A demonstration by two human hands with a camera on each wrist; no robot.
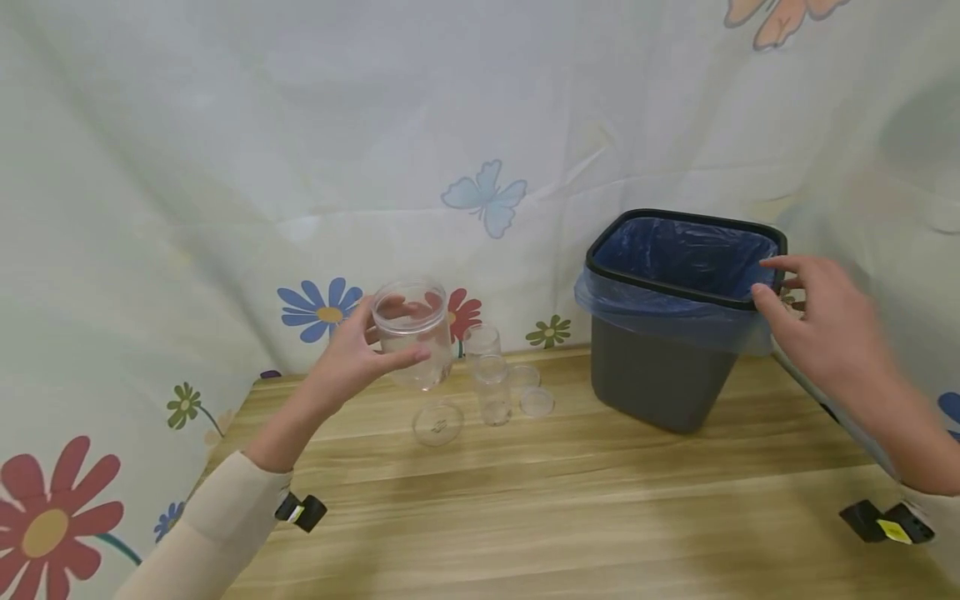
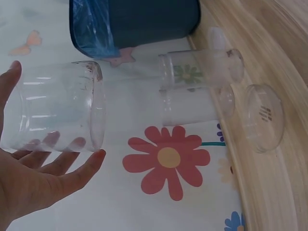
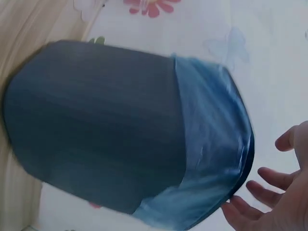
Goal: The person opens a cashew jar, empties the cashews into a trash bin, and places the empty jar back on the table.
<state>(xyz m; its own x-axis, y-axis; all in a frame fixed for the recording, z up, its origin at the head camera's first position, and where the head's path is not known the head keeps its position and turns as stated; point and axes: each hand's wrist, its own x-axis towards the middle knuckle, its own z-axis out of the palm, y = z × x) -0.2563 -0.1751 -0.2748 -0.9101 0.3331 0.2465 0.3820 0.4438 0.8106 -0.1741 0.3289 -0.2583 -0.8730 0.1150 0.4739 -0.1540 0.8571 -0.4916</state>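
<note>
My left hand grips a large clear jar around its side and holds it above the table. No lid is on it, and small brownish marks show near its base in the left wrist view. Below it lies a round clear lid. At the right, my right hand is beside the rim of a grey bin lined with a blue bag. Its fingers are spread and loosely bent, with nothing held; whether a fingertip touches the rim is hard to tell.
Two slim clear jars stand close together at the back of the wooden table. Two small clear lids lie to their right. A flower-patterned curtain hangs behind the table and along its sides.
</note>
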